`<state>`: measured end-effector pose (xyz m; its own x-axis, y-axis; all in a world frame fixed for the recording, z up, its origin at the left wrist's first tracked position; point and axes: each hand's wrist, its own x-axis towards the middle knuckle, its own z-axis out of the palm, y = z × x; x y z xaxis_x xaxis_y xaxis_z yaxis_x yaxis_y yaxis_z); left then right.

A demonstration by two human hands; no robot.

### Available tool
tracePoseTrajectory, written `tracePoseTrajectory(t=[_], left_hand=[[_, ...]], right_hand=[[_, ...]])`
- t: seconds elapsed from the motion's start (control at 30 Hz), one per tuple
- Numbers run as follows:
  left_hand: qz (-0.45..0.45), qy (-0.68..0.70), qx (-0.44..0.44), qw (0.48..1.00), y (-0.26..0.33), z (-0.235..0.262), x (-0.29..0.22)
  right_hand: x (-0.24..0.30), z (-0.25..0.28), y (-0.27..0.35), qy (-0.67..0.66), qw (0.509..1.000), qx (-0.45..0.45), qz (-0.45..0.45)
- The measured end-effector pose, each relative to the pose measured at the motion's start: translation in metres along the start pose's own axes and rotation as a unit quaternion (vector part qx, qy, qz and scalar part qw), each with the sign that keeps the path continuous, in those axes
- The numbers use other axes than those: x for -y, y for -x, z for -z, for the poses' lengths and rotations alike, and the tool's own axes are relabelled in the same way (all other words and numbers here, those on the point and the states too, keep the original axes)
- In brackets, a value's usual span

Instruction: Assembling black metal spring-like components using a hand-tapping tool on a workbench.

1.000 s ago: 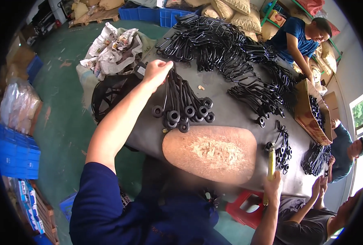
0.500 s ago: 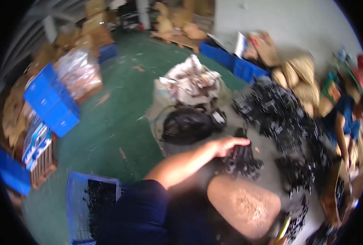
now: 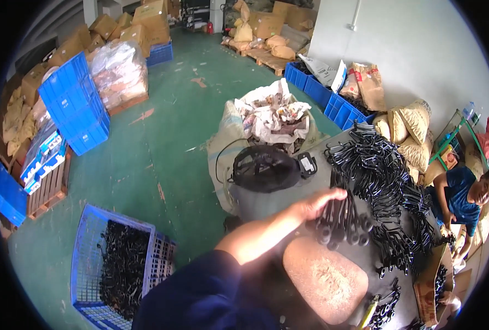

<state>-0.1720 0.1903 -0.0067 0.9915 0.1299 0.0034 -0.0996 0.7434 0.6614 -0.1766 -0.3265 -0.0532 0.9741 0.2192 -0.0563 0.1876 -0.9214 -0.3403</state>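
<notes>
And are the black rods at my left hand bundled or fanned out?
Fanned out: the rods gather at your left hand, their round ends spread apart.

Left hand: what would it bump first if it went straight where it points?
Past the bunch it holds, the left hand would probably meet the big black pile, though depth is unclear.

Black rods [image 3: 344,215]; blue crate [image 3: 90,250]

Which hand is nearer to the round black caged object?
Left. The left hand grips black rods, lower and to the right of the black caged object, apart from it. The right hand is not visible, presumably beyond the picture's lower edge, farther off.
</notes>
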Motion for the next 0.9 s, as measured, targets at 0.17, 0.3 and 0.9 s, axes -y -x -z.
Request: tracePoseTrajectory(t=[0.17,0.3,0.9], left_hand=[[-0.187,-0.215,-0.125,0.95,0.107,0.005,-0.082],[-0.273,-0.227,-0.237,0.904,0.257,0.046,-0.139],[-0.35,0.176,-0.771,0.502,0.765,0.195,0.146]], right_hand=[[0.075,0.032,0.012,0.01,0.998,0.038,-0.042],[0.054,0.026,0.001,0.061,0.995,0.075,-0.033],[-0.106,0.008,-0.089,-0.092,0.972,0.202,-0.081]])
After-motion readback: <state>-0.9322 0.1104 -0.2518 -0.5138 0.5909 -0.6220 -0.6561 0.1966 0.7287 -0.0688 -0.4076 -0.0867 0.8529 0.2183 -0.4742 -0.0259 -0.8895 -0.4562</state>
